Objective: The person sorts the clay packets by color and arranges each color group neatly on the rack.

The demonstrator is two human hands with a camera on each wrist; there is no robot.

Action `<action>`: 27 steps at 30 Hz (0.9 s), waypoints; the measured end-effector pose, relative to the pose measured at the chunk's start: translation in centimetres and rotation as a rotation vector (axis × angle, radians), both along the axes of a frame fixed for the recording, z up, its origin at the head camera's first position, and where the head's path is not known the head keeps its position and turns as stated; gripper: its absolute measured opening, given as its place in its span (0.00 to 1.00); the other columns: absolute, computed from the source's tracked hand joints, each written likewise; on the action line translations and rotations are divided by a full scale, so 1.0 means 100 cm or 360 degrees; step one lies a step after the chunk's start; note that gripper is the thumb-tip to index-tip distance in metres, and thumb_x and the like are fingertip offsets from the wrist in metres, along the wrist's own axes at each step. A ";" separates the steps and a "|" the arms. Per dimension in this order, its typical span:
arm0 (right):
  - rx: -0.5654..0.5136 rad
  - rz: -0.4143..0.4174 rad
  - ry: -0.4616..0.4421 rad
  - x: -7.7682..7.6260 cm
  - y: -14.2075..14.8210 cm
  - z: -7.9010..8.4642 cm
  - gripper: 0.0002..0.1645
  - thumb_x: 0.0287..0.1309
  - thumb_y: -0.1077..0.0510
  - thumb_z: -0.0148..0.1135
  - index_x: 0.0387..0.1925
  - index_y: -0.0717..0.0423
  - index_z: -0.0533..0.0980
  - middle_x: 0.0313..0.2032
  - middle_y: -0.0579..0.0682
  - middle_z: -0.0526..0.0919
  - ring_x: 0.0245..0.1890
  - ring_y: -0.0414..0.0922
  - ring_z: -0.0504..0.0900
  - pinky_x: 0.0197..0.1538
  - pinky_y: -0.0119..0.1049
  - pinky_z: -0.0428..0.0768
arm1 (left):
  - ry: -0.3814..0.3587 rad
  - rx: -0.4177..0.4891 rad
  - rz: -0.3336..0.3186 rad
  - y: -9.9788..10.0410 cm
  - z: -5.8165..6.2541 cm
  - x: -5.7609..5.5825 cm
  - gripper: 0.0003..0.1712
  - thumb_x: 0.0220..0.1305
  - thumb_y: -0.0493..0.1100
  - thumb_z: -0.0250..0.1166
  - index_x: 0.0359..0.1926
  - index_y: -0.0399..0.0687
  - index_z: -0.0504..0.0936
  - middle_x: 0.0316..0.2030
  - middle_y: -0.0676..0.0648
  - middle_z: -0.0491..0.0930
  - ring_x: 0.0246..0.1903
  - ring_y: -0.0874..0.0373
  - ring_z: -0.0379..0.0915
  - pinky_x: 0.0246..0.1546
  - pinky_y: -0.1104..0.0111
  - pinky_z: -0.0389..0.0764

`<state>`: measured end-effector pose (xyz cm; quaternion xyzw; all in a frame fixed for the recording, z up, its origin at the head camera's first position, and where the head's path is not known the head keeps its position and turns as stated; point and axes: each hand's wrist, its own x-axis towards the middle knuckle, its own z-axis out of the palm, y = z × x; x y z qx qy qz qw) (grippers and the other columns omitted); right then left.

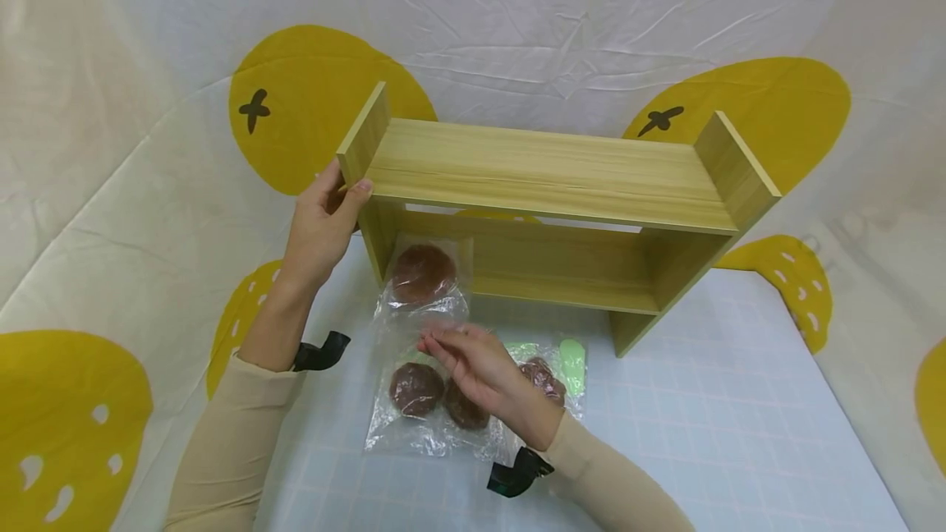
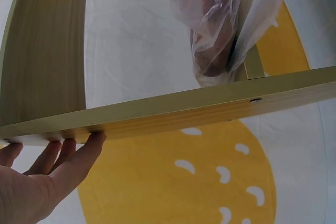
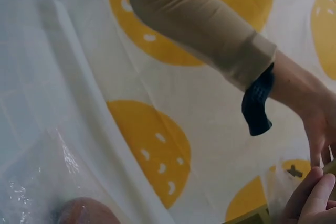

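Observation:
My left hand [image 1: 323,224] grips the left side panel of a light wooden two-tier shelf [image 1: 547,179], its thumb on the front edge. In the left wrist view, its fingers [image 2: 79,163] press the panel's outer face. A clear plastic bag with a brown round disc [image 1: 424,274] rests at the left end of the lower tier, its film hanging over the front. Just below it, my right hand [image 1: 476,376] has thumb and fingertips together at the film, pinching its lower edge. Under this hand, more bagged brown discs [image 1: 417,390] lie on the table, partly hidden.
Right of the discs, another clear bag holds a brown lumpy piece [image 1: 543,380] and a pale green rounded piece [image 1: 572,365]. The table has a pale checked cover [image 1: 709,417]. White cloth with yellow shapes [image 1: 325,105] hangs behind and at both sides.

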<state>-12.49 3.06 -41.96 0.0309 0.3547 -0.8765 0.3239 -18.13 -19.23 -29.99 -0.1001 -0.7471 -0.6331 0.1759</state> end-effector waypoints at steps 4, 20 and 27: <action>0.0001 -0.0067 -0.0013 -0.009 -0.003 0.000 0.17 0.70 0.74 0.50 0.57 0.80 0.68 0.44 0.63 0.79 0.45 0.48 0.84 0.58 0.30 0.74 | 0.0002 -0.0004 0.0000 0.000 0.000 0.000 0.26 0.73 0.49 0.60 0.70 0.59 0.72 0.58 0.45 0.75 0.55 0.48 0.74 0.51 0.58 0.81; -0.0113 -0.0211 -0.0128 -0.030 -0.012 -0.003 0.09 0.69 0.76 0.47 0.47 0.76 0.72 0.40 0.64 0.81 0.41 0.49 0.86 0.58 0.30 0.74 | 0.0017 -0.0020 -0.0007 0.000 -0.001 0.000 0.27 0.74 0.48 0.60 0.71 0.60 0.71 0.59 0.44 0.74 0.55 0.47 0.74 0.52 0.55 0.79; -0.0032 -0.0148 -0.0023 -0.022 -0.008 -0.007 0.09 0.71 0.70 0.52 0.47 0.73 0.76 0.40 0.62 0.83 0.43 0.50 0.86 0.57 0.33 0.76 | 0.0005 -0.0018 0.0000 0.000 -0.001 0.000 0.28 0.74 0.49 0.60 0.72 0.62 0.70 0.60 0.45 0.74 0.55 0.48 0.74 0.52 0.55 0.79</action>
